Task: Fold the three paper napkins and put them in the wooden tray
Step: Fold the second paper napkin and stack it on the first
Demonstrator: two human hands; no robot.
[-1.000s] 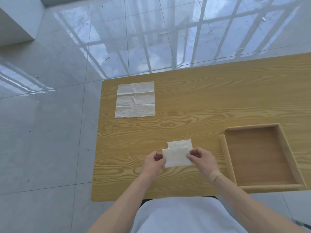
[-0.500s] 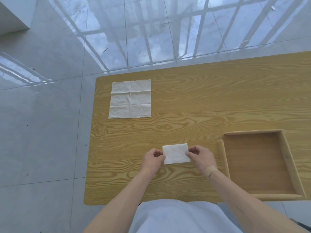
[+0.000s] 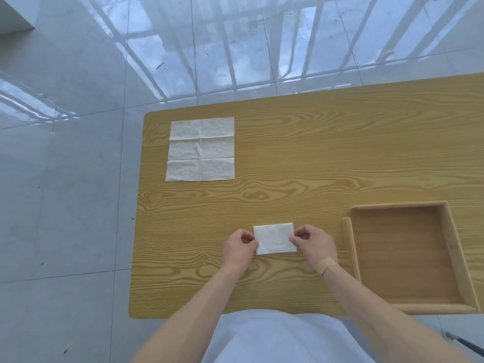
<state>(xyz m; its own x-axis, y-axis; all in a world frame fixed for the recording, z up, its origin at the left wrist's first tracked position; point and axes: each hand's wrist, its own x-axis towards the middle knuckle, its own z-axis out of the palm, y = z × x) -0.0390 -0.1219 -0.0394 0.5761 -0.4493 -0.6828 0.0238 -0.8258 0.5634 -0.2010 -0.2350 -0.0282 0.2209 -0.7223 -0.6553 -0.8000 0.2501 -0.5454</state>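
A small folded white napkin lies on the wooden table near its front edge. My left hand pinches its left edge and my right hand pinches its right edge. A flat, unfolded white napkin with crease lines lies at the table's far left corner. The wooden tray sits at the front right with nothing visible in it, just right of my right hand.
The table's left edge and rounded front-left corner drop to a glossy grey tiled floor. Bare tabletop stretches between the unfolded napkin and the tray.
The napkin's raised near half has come down onto the far half, so it now lies as one flat folded rectangle. Both hands stay at its sides.
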